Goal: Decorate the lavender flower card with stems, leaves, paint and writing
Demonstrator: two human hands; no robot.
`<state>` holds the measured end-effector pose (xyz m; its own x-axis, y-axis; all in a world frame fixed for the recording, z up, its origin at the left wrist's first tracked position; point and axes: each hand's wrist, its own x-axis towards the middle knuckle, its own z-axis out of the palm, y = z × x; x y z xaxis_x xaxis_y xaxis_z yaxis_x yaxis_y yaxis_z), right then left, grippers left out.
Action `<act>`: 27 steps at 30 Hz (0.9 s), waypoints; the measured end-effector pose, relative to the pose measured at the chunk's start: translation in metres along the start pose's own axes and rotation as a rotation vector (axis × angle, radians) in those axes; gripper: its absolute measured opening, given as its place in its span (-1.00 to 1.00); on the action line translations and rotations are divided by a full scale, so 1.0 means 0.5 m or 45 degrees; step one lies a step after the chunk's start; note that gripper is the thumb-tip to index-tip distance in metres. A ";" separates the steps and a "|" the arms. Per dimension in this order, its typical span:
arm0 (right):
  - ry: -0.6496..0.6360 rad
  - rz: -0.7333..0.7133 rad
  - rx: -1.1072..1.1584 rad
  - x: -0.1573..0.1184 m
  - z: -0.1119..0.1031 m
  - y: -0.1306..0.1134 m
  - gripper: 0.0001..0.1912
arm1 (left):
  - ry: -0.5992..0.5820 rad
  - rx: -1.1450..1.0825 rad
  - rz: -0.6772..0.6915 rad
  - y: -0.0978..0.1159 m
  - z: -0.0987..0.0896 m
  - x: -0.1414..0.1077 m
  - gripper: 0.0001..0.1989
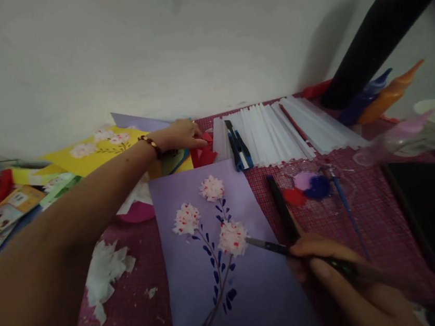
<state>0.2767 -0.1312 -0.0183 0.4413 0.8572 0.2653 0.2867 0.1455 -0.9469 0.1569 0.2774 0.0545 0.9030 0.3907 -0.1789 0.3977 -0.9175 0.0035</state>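
Observation:
A purple sheet [256, 294] lies at the centre, with painted stems, dark blue leaves and three fluffy white flowers [232, 237] flecked with red. My right hand [332, 270] grips a dark-handled tool [272, 247], its thin metallic tip at the edge of the lowest flower. At the far side, my left hand [183, 134] reaches over to red paper [202, 151] beside a yellow sheet [62, 158]; its fingers are bent downward, and whether they pinch anything is too unclear to see.
White strips [265, 134] and a blue cutter [239, 147] lie behind. Paint blobs [316, 187], a blue brush [345, 200] and a black object [427, 207] are right. Paint bottles [390, 92] stand by a black post [371, 35]. Crumpled tissue [106, 272] lies left.

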 end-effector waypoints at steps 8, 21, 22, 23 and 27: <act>0.176 0.593 0.381 -0.027 -0.003 0.061 -0.77 | -0.136 0.485 -0.134 0.053 0.003 0.051 -0.70; 0.038 0.718 0.487 0.006 0.004 0.018 -0.67 | -0.245 0.299 -0.298 0.003 -0.003 0.073 -0.60; 0.030 0.697 0.480 0.009 0.004 0.017 -0.67 | -0.226 0.302 -0.297 -0.001 -0.004 0.069 -0.60; 0.030 0.678 0.480 0.012 0.004 0.016 -0.68 | -0.205 0.320 -0.296 -0.003 -0.005 0.065 -0.63; 0.035 0.566 0.508 0.018 0.007 0.010 -0.70 | -0.110 0.484 -0.294 0.002 -0.017 0.050 -0.77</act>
<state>0.2791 -0.1208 -0.0211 0.4693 0.8661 -0.1723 -0.2694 -0.0454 -0.9620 0.1813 0.2870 0.0585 0.7745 0.5953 -0.2137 0.4843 -0.7755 -0.4050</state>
